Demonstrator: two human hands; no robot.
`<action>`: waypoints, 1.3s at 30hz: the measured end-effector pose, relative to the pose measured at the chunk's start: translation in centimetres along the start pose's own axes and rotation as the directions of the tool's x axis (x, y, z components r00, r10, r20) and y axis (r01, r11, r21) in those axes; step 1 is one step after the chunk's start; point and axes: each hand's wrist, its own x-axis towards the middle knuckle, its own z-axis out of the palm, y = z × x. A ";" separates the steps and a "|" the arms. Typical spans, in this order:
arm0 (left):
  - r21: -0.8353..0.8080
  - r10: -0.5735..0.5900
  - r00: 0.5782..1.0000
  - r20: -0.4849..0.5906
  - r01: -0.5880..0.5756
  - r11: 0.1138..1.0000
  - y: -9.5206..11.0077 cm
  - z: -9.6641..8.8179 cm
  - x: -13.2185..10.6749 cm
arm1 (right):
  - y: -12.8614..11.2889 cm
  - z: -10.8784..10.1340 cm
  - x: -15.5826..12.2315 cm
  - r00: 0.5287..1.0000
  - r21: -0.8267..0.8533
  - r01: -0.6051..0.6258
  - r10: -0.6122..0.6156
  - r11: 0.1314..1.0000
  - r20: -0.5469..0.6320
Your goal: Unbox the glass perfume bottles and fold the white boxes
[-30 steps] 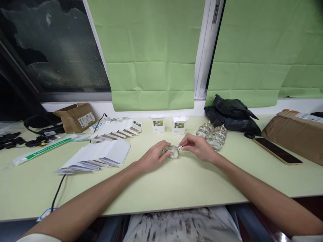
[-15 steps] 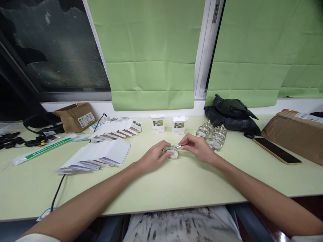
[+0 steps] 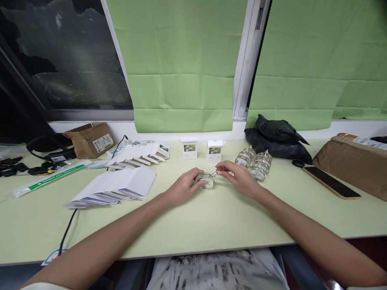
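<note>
My left hand [image 3: 186, 186] is wrapped round a small, round clear glass bottle [image 3: 208, 182], which lies tilted over the table with its neck towards the right. A shiny silver piece [image 3: 214, 174] sits at the bottle's neck. My right hand [image 3: 237, 177] pinches at the end of that piece with thumb and forefinger; the exact contact is too small to make out. Just beyond the right hand stand several similar glass bottles [image 3: 258, 171] in two rows, with gold-coloured tips. Two small white boxes with green pictures, a left one [image 3: 189, 150] and a right one [image 3: 214, 152], stand behind my hands.
White folded boxes [image 3: 133, 181] lie fanned out at the left, with more white cartons [image 3: 142, 155] behind. A brown cardboard box [image 3: 90, 141] is at the back left. To the right are a black plastic bag [image 3: 276, 139], a phone [image 3: 331, 182] and a brown parcel [image 3: 352, 161].
My right fingers have shifted very slightly at the silver piece, showing a bit more of it. The left hand and bottle have stayed almost still.
</note>
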 end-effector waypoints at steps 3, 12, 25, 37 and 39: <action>-0.007 -0.013 1.000 -0.010 0.012 1.000 -0.3 -0.2 -0.1 | 0.9 -1.1 0.2 0.990 -0.312 -0.022 -0.022 0.950 -0.137; -0.019 -0.068 0.997 -0.028 0.067 0.998 -0.6 -0.3 0.0 | 3.6 -0.8 -0.6 0.995 -0.716 -0.091 0.092 0.692 -0.037; -0.230 -0.111 0.993 0.034 0.116 0.966 -0.9 -0.2 0.3 | 1.5 1.8 -0.8 0.982 -0.132 -0.169 0.178 0.977 0.056; -0.248 -0.117 0.992 0.038 0.123 0.961 -1.1 -0.2 0.3 | 2.5 2.8 -0.9 0.964 0.102 -0.258 0.249 0.961 0.097; -0.227 -0.111 0.993 0.034 0.116 0.967 -1.2 -0.3 0.3 | 2.5 2.8 -1.0 0.963 0.100 -0.260 0.251 0.960 0.099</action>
